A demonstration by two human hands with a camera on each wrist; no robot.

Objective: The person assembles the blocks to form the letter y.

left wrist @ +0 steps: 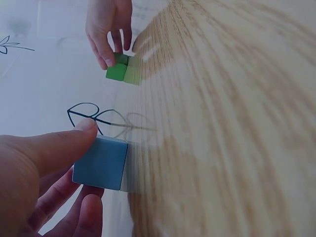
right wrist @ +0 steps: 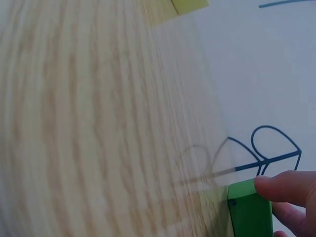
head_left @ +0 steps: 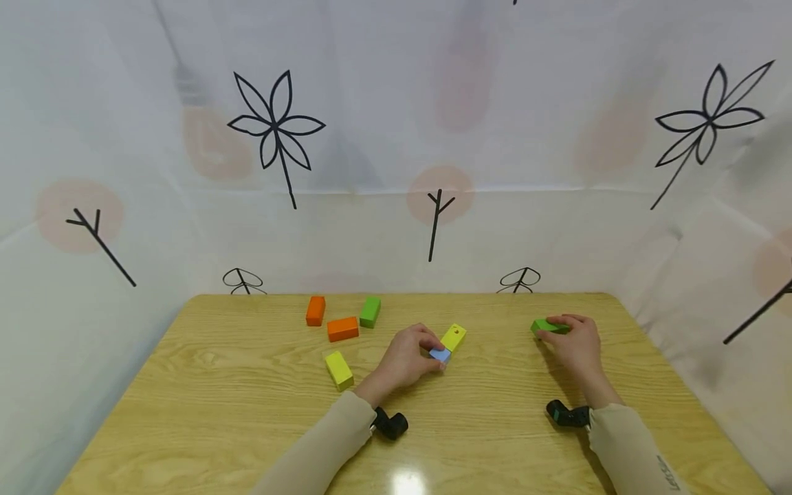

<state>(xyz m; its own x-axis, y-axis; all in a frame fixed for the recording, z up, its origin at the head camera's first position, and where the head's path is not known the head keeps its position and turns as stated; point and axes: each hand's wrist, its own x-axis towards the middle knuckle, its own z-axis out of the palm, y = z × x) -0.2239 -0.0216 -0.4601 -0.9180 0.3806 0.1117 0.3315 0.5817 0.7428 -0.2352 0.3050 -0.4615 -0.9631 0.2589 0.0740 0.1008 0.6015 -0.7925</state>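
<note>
Near the middle of the table, my left hand (head_left: 405,357) pinches a blue block (head_left: 441,355) between thumb and fingers. The blue block's square end (left wrist: 100,163) faces the camera in the left wrist view. Just beyond it in line lies a yellow block (head_left: 455,336) with a small dark mark on top; the two meet end to end in the head view. Over at the right, my right hand (head_left: 579,346) grips a green block (head_left: 542,326) by its sides. Part of this green block is hidden behind the fingers.
Left of my left hand lie two orange blocks (head_left: 343,329), another green block (head_left: 370,312) and another yellow block (head_left: 339,371). A white patterned cloth (head_left: 371,234) hangs behind the wooden table (head_left: 235,412) and along its sides.
</note>
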